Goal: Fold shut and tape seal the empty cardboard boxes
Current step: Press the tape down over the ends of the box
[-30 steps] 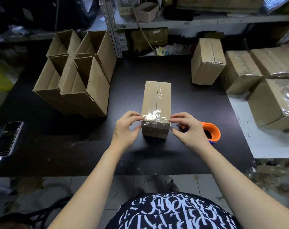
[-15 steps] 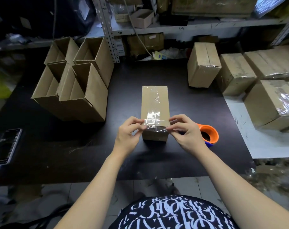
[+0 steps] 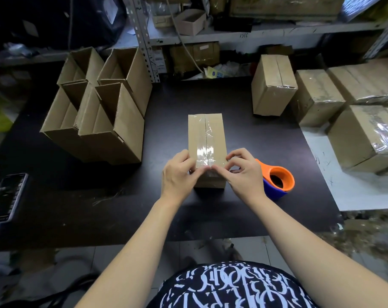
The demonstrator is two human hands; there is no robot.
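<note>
1. Head view, task item: one cardboard box lies flat at the middle of the black bench, its long side running away from the person. A strip of clear tape runs along the top seam.
2. Hands: the left hand grasps the box's near left corner, and the right hand grasps the near right corner. Fingers of both are curled, and their tips meet on the tape at the near top edge.
3. Writing: a handwritten number on the front lip of the shelf appears to read "1316". The person's dark shirt carries white letter-like shapes; no word can be read. A pale label on a carton under the shelf is too small to read.
4. Hidden or cut off: the hands cover most of the box's near end. An orange and blue tape dispenser stands just beside the right hand, partly behind it.
5. A phone at the left edge is cut by the frame, and its screen is illegible.
6. Surroundings: open boxes stand at the left. A sealed box and film-wrapped cartons stand at the right.
</note>
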